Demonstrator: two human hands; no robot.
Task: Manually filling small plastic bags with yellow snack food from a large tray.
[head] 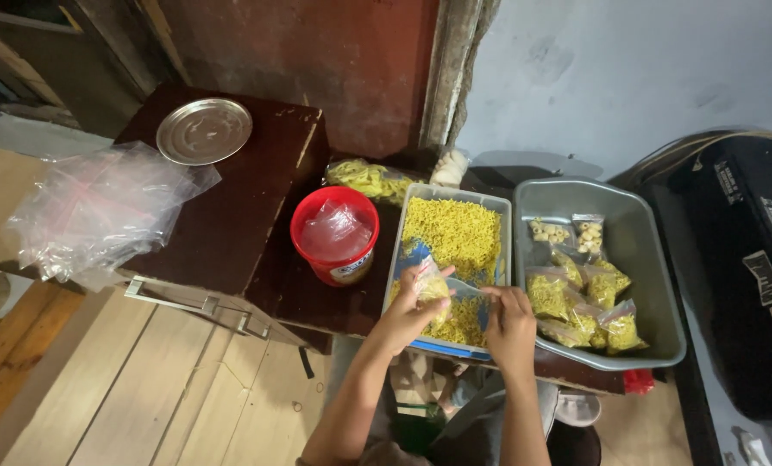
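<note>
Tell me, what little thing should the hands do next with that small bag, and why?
Probably tip the scoop into the bag. The left hand holds a small clear bag partly filled with yellow snack, over the tray of yellow snack, and the right hand brings a clear scoop to its mouth. The filled bags in the grey tub look fuller.
</note>
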